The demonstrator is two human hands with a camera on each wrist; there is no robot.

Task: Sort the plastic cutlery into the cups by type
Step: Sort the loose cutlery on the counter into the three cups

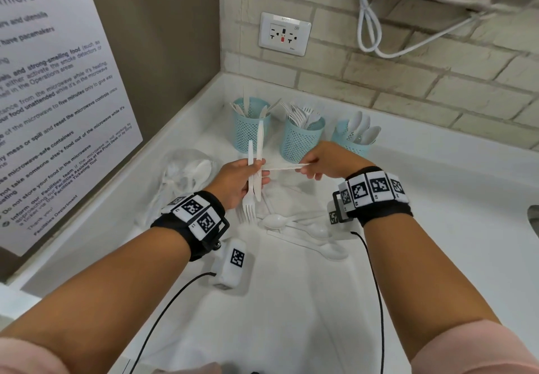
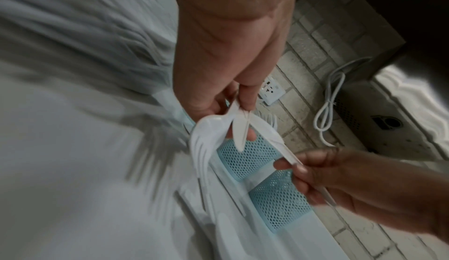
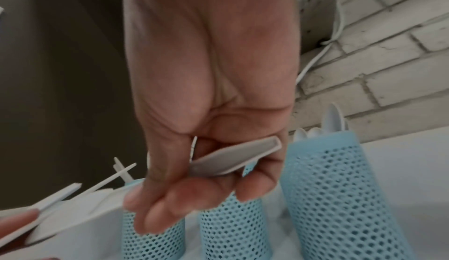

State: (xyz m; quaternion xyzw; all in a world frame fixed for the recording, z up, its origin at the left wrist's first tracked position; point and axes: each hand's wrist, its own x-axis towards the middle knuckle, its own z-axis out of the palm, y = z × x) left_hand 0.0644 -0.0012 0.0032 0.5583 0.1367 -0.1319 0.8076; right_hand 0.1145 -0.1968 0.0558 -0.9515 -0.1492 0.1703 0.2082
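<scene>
My left hand grips a white fork, tines down, and a white knife pointing up. My right hand pinches the handle of another white knife that lies level between the hands, its far end at the left fingers. In the right wrist view that knife's handle sits between thumb and fingers. Three blue mesh cups stand behind: the left cup holds knives, the middle cup forks, the right cup spoons. Loose spoons lie on the counter below the hands.
A crumpled clear plastic bag lies left of my left hand. A wall socket and a hanging white cable are on the brick wall. A notice board lines the left wall. A white tagged box lies on the counter.
</scene>
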